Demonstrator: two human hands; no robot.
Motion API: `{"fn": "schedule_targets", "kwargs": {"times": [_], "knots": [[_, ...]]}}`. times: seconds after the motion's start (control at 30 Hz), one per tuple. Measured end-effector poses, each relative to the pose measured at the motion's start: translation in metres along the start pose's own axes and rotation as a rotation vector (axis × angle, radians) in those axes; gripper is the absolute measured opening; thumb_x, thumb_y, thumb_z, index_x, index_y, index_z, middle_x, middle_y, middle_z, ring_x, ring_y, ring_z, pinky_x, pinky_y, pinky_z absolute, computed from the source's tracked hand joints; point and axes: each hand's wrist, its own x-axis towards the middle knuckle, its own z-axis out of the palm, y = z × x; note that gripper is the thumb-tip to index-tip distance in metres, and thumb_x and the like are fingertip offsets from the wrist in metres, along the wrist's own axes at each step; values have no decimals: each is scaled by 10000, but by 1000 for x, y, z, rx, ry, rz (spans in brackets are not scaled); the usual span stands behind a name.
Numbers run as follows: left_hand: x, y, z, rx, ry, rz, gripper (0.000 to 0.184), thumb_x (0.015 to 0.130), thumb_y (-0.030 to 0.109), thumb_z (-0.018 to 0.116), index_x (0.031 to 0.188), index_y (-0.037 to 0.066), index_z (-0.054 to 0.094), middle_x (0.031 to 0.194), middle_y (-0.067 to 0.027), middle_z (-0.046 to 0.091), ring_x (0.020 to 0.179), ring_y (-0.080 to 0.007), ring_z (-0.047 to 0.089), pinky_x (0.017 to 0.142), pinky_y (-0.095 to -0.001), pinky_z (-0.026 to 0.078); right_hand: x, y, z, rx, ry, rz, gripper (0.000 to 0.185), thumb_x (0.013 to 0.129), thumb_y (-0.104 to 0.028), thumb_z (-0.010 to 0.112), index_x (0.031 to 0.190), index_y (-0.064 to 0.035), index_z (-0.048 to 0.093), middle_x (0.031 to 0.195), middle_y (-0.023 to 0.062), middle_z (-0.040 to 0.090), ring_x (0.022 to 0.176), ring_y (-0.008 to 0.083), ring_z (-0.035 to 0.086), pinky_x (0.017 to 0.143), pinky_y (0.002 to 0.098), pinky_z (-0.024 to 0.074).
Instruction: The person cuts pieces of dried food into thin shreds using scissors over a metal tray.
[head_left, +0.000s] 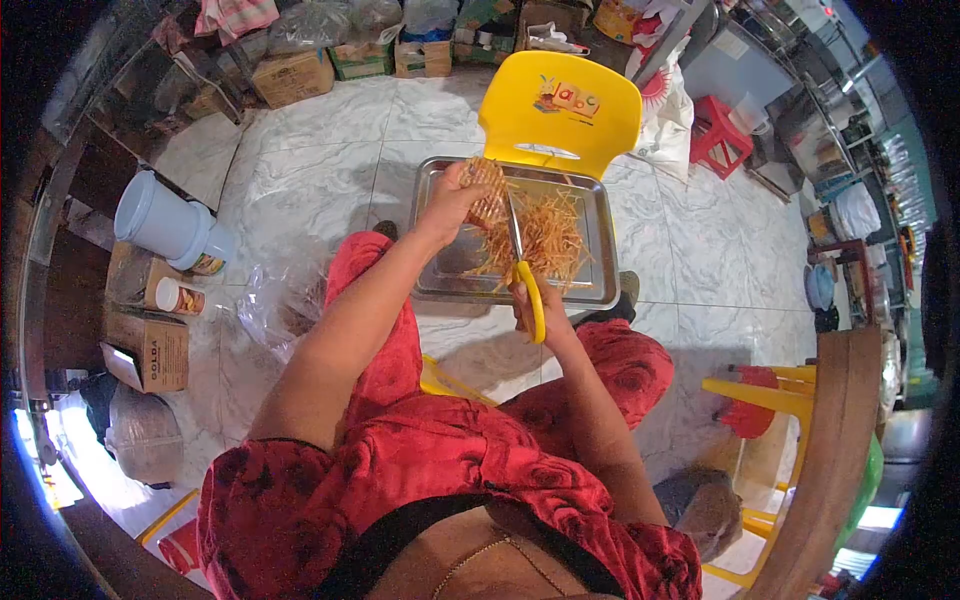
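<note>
necklace [507,540]: we wear one
left hand [460,205]: clamped on one brown piece [488,193]
right hand [552,312]: clamped on one scissors [523,272]
tray [445,282]: one, under one heap of strips [550,238]

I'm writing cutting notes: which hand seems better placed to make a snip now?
Probably the right: the right hand grips the yellow-handled scissors, whose blades point toward the brown patterned piece. The left hand is occupied holding that piece over the tray.
</note>
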Motion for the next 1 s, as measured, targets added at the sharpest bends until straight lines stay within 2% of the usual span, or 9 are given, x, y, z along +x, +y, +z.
{"fn": "schedule_targets", "kwargs": {"times": [0.2, 0.27, 0.47, 0.57, 0.67, 0.73, 0.87, 0.93, 1.0], "knots": [[-3, -9, 2, -8, -30, -73, 375, 759, 35, 581, 1105, 47, 439, 890, -59, 570, 668, -144, 593, 395, -292, 515, 6, 3, 5, -48, 28, -113, 323, 864, -328, 515, 1072, -88, 460, 586, -32, 436, 478, 64, 430, 390, 207, 361], [-2, -11, 1, -14, -30, -90, 377, 759, 39, 583, 1107, 46, 438, 909, -61, 566, 694, -147, 591, 402, -295, 519, 9, 6, 2, 153, -32, -12, 323, 861, -333, 518, 1074, -96, 465, 583, -32, 433, 461, 69, 416, 378, 213, 350], [3, -21, -1, -25, -14, -85, 386, 753, 46, 588, 1111, 57, 443, 926, -58, 560, 724, -149, 585, 404, -302, 522, -7, -17, 18, -8, 143, 59, 302, 856, -323, 532, 1057, -104, 481, 550, -34, 418, 409, 69, 385, 352, 222, 327], [12, -32, -7, 25, -33, 30, 394, 739, 38, 593, 1109, 44, 456, 930, -57, 561, 739, -149, 584, 460, -294, 528, -1, 0, 12, -25, 100, -20, 300, 858, -326, 526, 1045, -94, 484, 542, -32, 411, 405, 72, 390, 356, 222, 331], [3, -22, -2, 34, -54, -64, 406, 724, 26, 594, 1109, 17, 464, 935, -61, 561, 770, -148, 578, 541, -276, 522, 9, 13, 5, 34, 88, -85, 304, 859, -349, 521, 1011, -88, 484, 542, -33, 407, 406, 76, 397, 357, 221, 331], [-2, -24, 2, 86, -200, -86, 411, 763, 2, 569, 1152, 53, 445, 943, -41, 549, 799, -141, 581, 651, -277, 515, 13, 11, 5, 19, 95, -97, 306, 858, -364, 520, 982, -87, 479, 537, -34, 403, 402, 77, 394, 355, 221, 326], [-2, -30, 3, 120, -152, -23, 430, 765, -7, 559, 1170, 54, 428, 943, -41, 542, 793, -145, 588, 629, -285, 527, 6, -2, 16, 92, 115, -90, 327, 848, -407, 525, 917, -94, 462, 549, -35, 403, 396, 78, 381, 354, 219, 321], [-5, -26, 5, 20, -144, -116, 434, 724, 0, 572, 1135, 38, 436, 892, -71, 559, 670, -161, 594, 407, -290, 518, 1, -9, 15, 85, 103, -30, 327, 846, -409, 528, 912, -97, 460, 562, -34, 406, 402, 76, 382, 357, 220, 323], [-2, -29, 4, 9, -154, -115, 432, 731, 3, 570, 1139, 41, 434, 897, -75, 558, 665, -160, 595, 411, -288, 519, -1, -13, 14, 78, 93, 28, 326, 843, -412, 531, 907, -100, 459, 575, -34, 410, 408, 73, 383, 360, 220, 325]]}}
